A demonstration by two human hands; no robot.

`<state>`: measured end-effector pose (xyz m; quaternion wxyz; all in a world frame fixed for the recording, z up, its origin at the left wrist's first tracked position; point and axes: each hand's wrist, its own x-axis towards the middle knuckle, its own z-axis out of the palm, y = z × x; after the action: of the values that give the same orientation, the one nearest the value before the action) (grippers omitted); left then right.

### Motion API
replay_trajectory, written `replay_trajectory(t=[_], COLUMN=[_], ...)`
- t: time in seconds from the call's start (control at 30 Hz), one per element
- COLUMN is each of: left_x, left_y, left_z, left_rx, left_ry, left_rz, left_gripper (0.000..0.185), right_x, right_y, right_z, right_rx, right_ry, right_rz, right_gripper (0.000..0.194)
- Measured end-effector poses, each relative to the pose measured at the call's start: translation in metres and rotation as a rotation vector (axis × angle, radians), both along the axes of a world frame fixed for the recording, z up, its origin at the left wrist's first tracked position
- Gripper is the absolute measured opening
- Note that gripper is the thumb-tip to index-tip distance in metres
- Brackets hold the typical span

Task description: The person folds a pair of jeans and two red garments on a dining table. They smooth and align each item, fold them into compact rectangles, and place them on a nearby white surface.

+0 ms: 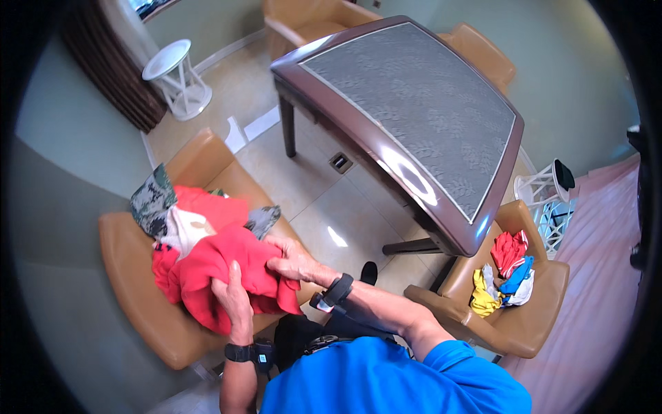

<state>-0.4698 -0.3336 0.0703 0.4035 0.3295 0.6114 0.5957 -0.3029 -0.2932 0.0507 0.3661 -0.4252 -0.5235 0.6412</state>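
Observation:
A red garment is bunched between my hands above the seat of a tan leather armchair. My left hand grips its near side, thumb up. The far right part of the cloth is in my right hand, pinched between thumb and fingers. Beside and behind it on the chair lie another red piece of cloth, a white and pink cloth and camouflage-patterned cloth. Folds of the red cloth hide some of my fingertips.
A dark wooden table with a grey patterned top stands ahead. Right of me, another tan armchair holds red, blue, yellow and white clothes. A white side table is by the brown curtain; a pink curtain hangs at right.

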Motion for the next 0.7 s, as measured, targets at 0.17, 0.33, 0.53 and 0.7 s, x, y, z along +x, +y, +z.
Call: replay_trajectory(t=[0.17, 0.33, 0.53, 0.7], left_x=[0.163, 0.330, 0.409, 0.363], left_y=[0.083, 0.100, 0.077, 0.094], left_z=[0.099, 0.139, 0.005, -0.064], left_rx=[0.369, 0.542, 0.348, 0.144], left_ry=[0.216, 0.463, 0.526, 0.621], left_rz=[-0.153, -0.576, -0.787, -0.552], left_gripper=[0.017, 0.015, 0.052, 0.052], right_x=[0.164, 0.334, 0.507, 0.497], right_y=[0.041, 0.016, -0.029, -0.020], right_z=[0.093, 0.161, -0.024, -0.050], right_rx=[0.116, 0.237, -0.057, -0.024], right_ry=[0.207, 0.269, 0.020, -0.027], right_rz=[-0.144, -0.690, -1.059, -1.026], right_gripper=[0.029, 0.039, 0.035, 0.031])
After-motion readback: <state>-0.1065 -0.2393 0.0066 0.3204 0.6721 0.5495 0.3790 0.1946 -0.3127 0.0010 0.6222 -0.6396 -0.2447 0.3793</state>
